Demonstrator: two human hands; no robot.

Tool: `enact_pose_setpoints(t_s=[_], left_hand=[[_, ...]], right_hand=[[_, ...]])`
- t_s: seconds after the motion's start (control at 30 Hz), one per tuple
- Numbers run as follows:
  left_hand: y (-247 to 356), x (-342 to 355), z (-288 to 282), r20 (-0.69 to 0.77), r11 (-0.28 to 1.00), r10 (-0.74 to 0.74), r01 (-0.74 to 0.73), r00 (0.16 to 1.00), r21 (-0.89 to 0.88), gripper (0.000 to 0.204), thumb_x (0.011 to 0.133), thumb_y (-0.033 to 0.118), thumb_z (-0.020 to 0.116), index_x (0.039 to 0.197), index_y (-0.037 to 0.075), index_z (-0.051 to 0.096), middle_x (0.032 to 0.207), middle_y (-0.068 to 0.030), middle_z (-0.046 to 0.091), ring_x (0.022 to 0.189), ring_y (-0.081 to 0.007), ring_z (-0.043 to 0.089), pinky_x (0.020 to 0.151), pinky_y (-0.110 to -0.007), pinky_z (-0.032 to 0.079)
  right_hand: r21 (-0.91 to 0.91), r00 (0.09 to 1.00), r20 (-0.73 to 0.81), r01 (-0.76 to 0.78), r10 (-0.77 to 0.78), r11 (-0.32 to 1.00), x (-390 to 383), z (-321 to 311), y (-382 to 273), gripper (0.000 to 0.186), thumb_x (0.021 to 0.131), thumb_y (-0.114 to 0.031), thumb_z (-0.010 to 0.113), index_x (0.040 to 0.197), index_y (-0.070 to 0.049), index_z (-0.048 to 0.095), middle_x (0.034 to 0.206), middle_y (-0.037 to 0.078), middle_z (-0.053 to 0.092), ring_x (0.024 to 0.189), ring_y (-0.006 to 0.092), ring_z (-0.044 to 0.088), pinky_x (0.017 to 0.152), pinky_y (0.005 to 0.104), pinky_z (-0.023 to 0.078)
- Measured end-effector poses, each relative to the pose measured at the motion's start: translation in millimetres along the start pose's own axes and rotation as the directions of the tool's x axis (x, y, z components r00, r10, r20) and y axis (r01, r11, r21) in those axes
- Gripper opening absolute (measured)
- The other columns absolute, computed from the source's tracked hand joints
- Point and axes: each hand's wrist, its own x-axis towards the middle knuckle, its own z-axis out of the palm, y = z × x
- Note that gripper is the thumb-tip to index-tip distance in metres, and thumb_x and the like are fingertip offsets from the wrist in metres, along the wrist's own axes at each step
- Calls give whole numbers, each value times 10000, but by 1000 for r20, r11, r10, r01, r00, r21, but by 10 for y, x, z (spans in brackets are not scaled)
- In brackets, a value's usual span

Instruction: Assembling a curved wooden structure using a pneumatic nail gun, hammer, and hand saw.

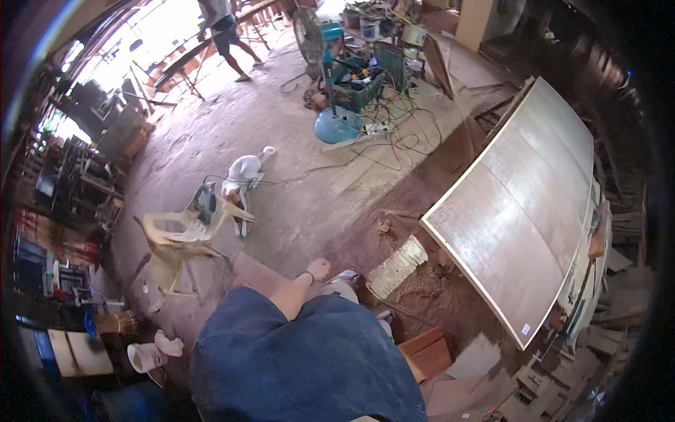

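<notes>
Below me spread my dark blue clothes (302, 359), filling the lower middle of the head view. From a gap in the cloth a bare forearm reaches forward with a dark band at the wrist. At its end is what looks like my left hand (318, 269), small and rounded, its fingers too indistinct to read. Just right of it lies a pale, dark-marked shoe (343, 276). Nothing held can be made out. A rough pale slab of wood (397, 267) rests on the reddish ground further right. My right hand does not show.
A large framed wooden panel (517, 204) leans at the right. Ahead left are a cream plastic chair (184, 232) and a white dog (245, 172). Cables trail from a green crate (356, 84) beside a blue-based fan (337, 125). A person (225, 32) walks far off; white footwear (149, 357) stands near left.
</notes>
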Motion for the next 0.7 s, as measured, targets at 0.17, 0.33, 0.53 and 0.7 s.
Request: enact_pose_setpoints(t_s=[0.17,0.33,0.53,0.7], left_hand=[[-130,-847,733,-93,951,-11,39,996,307,395,848,360,493,928,26,689,1028,-246,633,1019,-374,601,878,-430,463],[-346,-1081,685,2,973,-61,59,998,225,417,840,358,508,996,9,675,1086,-249,617,1038,-378,592,907,-422,450],[-480,-1162,813,91,928,-80,41,993,371,480,845,433,522,1038,18,669,1114,-234,617,1072,-389,576,923,-423,439],[-400,-973,728,138,956,5,-45,990,290,430,819,407,552,992,34,679,1050,-233,639,1029,-380,596,902,-421,450]], right_hand=[[-37,998,57,22,-20,999,-37,-559,-84,210,847,-309,546,818,-108,496,718,97,556,658,249,564,631,422,432],[64,983,78,-173,168,983,-159,-828,39,258,820,-360,591,803,-106,550,719,93,557,691,238,556,630,407,429],[-2,994,101,31,-31,1000,-179,-884,212,368,757,-391,672,925,-66,634,816,101,630,787,249,596,670,401,455],[-64,999,36,4,-2,998,-146,-899,263,380,753,-391,676,939,-63,634,831,101,633,798,249,598,676,399,457]])
